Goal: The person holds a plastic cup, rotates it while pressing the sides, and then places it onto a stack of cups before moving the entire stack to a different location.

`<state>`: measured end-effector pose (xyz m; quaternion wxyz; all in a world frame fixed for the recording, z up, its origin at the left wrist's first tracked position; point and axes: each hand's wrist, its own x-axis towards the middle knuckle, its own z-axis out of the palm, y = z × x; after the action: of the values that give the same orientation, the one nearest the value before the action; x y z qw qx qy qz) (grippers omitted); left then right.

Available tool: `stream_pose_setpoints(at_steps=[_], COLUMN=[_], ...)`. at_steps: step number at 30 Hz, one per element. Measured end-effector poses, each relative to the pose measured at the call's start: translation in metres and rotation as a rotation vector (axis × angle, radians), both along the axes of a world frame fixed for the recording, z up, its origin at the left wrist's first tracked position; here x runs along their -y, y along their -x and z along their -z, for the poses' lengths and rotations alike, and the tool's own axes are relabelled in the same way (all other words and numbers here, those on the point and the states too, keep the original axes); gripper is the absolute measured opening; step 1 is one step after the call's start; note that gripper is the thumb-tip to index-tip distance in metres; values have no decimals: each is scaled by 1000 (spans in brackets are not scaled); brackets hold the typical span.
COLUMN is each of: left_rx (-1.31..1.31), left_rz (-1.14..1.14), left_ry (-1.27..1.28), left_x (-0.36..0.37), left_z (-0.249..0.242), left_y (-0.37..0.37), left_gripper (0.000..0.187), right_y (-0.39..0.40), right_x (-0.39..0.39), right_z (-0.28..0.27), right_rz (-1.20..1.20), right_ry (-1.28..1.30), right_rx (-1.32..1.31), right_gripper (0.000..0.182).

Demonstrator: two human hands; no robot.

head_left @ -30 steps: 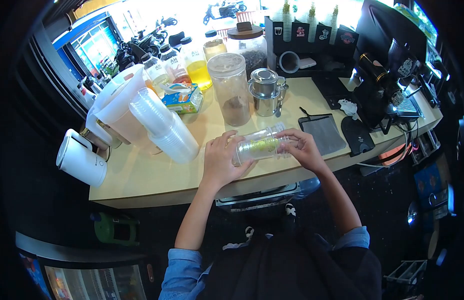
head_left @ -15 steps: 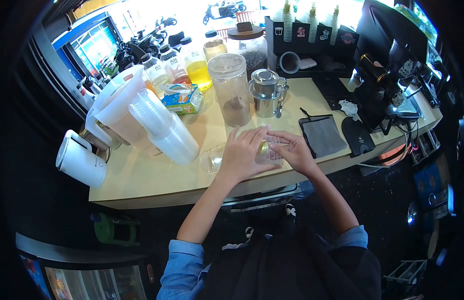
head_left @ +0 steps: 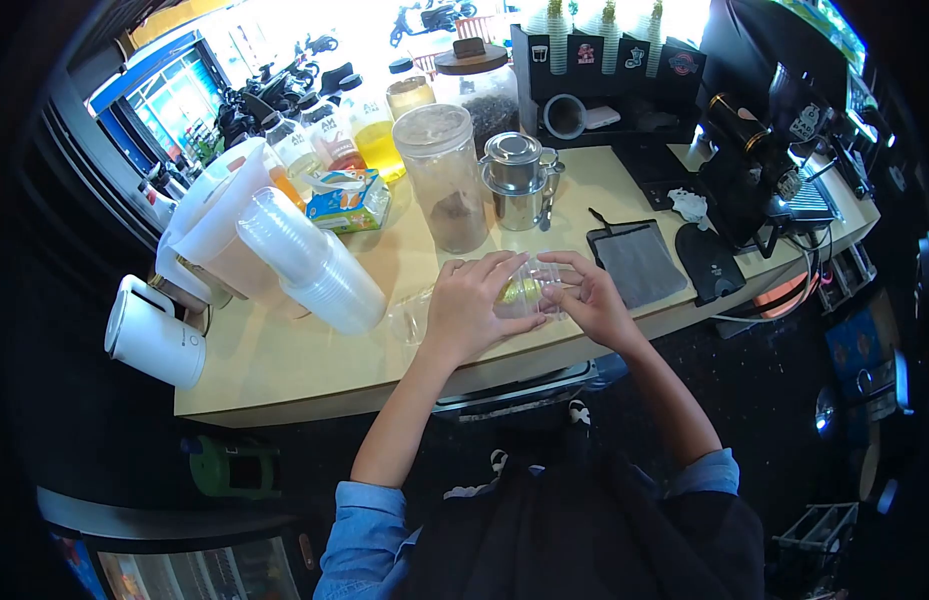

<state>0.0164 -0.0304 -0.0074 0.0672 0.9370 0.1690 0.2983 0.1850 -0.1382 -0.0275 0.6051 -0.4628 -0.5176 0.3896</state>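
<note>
Clear plastic cups (head_left: 525, 289), with a yellow-green print, lie on their side near the counter's front edge. My left hand (head_left: 474, 303) is wrapped round them from the left, and their bases show past its left side. At their right end, my right hand (head_left: 584, 297) has its fingers curled on the rims. Behind my hands stands a tall clear canister (head_left: 446, 180) with brown powder inside. Beside it is a metal drip filter on a metal cup (head_left: 517, 180). A dark grey cloth (head_left: 637, 264) lies right of my right hand.
A slanted stack of clear cups (head_left: 319, 265), a large pitcher (head_left: 229, 225) and a white electric jug (head_left: 154, 332) stand at the left of the counter (head_left: 284, 375). Behind are a tissue pack (head_left: 349, 200) and syrup bottles (head_left: 376, 135). A coffee machine (head_left: 764, 185) is at the right.
The view has shifted slightly, so the counter items appear further left. Both hands remain at the cups, and more of the yellow-green print shows between them.
</note>
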Motion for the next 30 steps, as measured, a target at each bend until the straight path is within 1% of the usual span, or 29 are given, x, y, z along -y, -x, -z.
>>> stream_pose_setpoints(at_steps=[4, 8, 11, 13, 14, 16, 17, 19, 20, 22, 23, 25, 26, 28, 30], left_rx=[-7, 30, 16, 28, 30, 173, 174, 66, 64, -139, -138, -124, -122, -92, -80], left_rz=[-5, -1, -3, 5, 1, 61, 62, -8, -9, -123, -126, -87, -90, -52, -39], left_ry=[2, -7, -22, 38, 36, 98, 95, 25, 25, 91, 91, 271, 271, 241, 244], left_x=[1, -1, -1, -1, -1, 1, 1, -3, -5, -10, -10, -10, -11, -13, -12], left_z=[0, 4, 6, 5, 3, -12, -18, -25, -22, -14, -12, -8, -6, -3, -3], left_y=[1, 0, 1, 2, 4, 10, 15, 29, 33, 39, 40, 40, 40, 40, 39], left_gripper=[69, 69, 73, 80, 80, 86, 86, 84, 84, 81, 81, 76, 76, 66, 64], right_y=[6, 16, 19, 19, 19, 17, 16, 16, 16, 16, 16, 17, 18, 21, 25], right_x=[-4, -5, -5, -5, -6, -8, -8, -7, -6, -6, -7, -8, -9, -9, -9], right_z=[2, -1, -1, 0, 2, 2, 1, 1, 0, 1, 1, 1, 2, 3, 2], right_rz=[-22, 7, 31, 39, 33, 28, 36, 43, 36, 24, 21, 16, 13, 9, 40], right_ry=[-17, 5, -3, -5, 7, 13, 12, 12, 22, 31, 27, 21, 19, 19, 19], right_rx=[6, 6, 16, 36, 46, 61, 59, 55, 42, 29, 41, 54, 48, 44, 58], right_gripper=[40, 41, 38, 35, 33, 31, 29, 28, 27, 26, 26, 27, 29, 32, 38])
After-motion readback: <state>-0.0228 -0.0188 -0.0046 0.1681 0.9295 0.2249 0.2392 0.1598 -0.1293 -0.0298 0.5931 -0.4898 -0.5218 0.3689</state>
